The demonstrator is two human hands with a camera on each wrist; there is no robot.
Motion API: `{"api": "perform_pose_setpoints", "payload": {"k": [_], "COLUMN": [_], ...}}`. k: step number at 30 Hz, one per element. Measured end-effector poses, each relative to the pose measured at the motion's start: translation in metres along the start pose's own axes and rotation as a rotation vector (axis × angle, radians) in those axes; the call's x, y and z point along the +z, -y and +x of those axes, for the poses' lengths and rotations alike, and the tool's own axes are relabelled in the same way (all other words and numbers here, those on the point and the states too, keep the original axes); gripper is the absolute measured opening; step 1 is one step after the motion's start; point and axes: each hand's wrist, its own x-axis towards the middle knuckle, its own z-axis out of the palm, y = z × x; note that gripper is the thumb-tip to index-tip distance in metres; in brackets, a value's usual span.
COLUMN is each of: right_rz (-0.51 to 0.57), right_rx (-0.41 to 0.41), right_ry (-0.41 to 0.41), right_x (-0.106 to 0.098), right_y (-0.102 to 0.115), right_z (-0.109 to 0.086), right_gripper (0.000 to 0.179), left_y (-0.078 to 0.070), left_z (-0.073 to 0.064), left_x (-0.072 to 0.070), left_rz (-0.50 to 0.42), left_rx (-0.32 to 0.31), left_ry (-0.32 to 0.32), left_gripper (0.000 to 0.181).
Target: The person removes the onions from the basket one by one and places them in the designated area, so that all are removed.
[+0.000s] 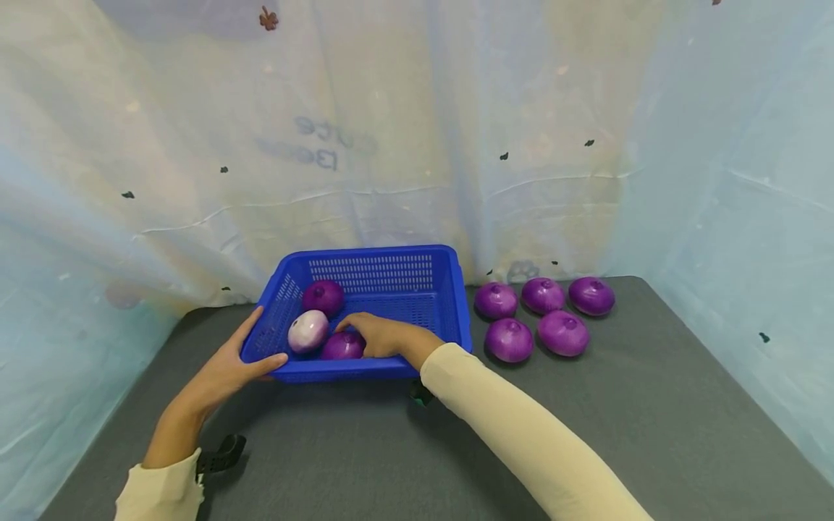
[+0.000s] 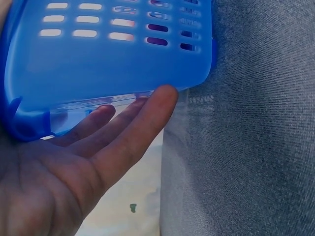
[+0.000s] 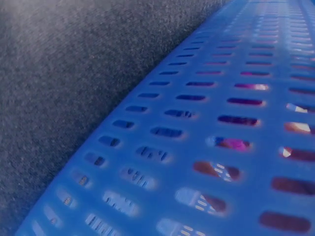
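Note:
A blue plastic basket (image 1: pixel 397 369) with slotted walls holds two purple onions and a paler white-and-purple onion (image 1: pixel 308 331). My left hand (image 1: pixel 224 369) grips its near left corner, the thumb along the front rim; in the left wrist view the fingers (image 2: pixel 133 132) lie against the outside of the basket. Reaching over the front rim, my right hand (image 1: pixel 384 336) holds a purple onion (image 1: pixel 342 346) inside, next to the paler one. Behind them is the other purple onion (image 1: pixel 323 297). The right wrist view shows mostly the slotted basket wall (image 3: pixel 162 132), with the hand only glimpsed through it.
Several purple onions (image 1: pixel 510 340) stand in two rows on the dark grey table (image 1: pixel 638 405), right of the basket. A pale printed curtain (image 1: pixel 391 145) hangs behind and at both sides.

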Motion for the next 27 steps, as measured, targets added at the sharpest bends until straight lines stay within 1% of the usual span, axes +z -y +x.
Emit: {"api": "perform_pose_setpoints", "payload": {"k": [4, 7, 10, 12, 15, 19, 23, 27], "right_rz": [0.027, 0.001, -0.044, -0.066, -0.086, -0.106, -0.094, -0.049], "right_rx": [0.005, 0.007, 0.011, 0.020, 0.029, 0.039, 0.034, 0.020], "right_ry": [-0.009, -0.020, -0.053, -0.096, -0.193, -0.313, -0.372, -0.416], "right_x": [-0.001, -0.002, -0.001, 0.000, -0.001, -0.005, -0.012, -0.018], "right_y": [-0.001, -0.001, 0.000, 0.001, 0.004, 0.008, 0.008, 0.004], "right_z": [0.000, -0.001, -0.001, -0.001, -0.003, -0.012, -0.026, -0.044], "right_gripper": [0.061, 0.060, 0.061, 0.064, 0.071, 0.076, 0.080, 0.082], "left_y": [0.001, 0.002, 0.003, 0.003, 0.003, 0.003, 0.003, 0.003], "left_z": [0.000, 0.000, 0.000, 0.000, 0.001, 0.002, 0.002, 0.003], "left_x": [0.001, 0.002, 0.002, 0.001, 0.001, 0.001, 0.001, 0.000], "left_rz": [-0.006, -0.012, -0.026, -0.026, -0.024, 0.000, 0.003, -0.006], "left_rx": [0.005, 0.008, 0.011, 0.013, 0.013, 0.003, -0.002, 0.007], "left_ry": [-0.006, -0.007, -0.002, 0.002, 0.004, 0.002, 0.005, 0.004], "left_gripper": [0.101, 0.100, 0.100, 0.100, 0.101, 0.101, 0.100, 0.100]}}
